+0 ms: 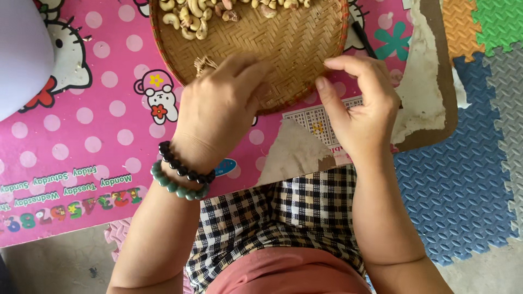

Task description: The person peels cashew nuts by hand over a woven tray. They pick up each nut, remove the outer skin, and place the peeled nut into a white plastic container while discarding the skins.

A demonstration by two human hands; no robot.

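The left hand (220, 106) rests over the near rim of a round woven bamboo tray (283, 38). Its fingers are curled loosely inward with the fingertips on the tray weave. A small tan piece (204, 64), possibly a nut shell, shows just beyond the knuckles; whether the hand grips it cannot be told. The wrist carries two bead bracelets: a black one (182, 166) and a green one (175, 184) just nearer the body.

The right hand (362, 106) sits at the near right edge of the tray. Thumb and forefinger are bent toward each other in a pinch posture. Nothing is visible between them, so whether they clasp anything cannot be told.

A heap of pale cashew kernels (190, 19) lies at the far left part of the tray; further kernels run along the far edge of the view.

The tray stands on a low table with a pink polka-dot cartoon covering (98, 125), torn near the right side to expose brown board (430, 98). A white rounded object (19, 54) occupies the far left corner. Coloured foam floor mats (468, 179) lie to the right. Checked fabric (283, 218) covers the person's lap, near the camera.
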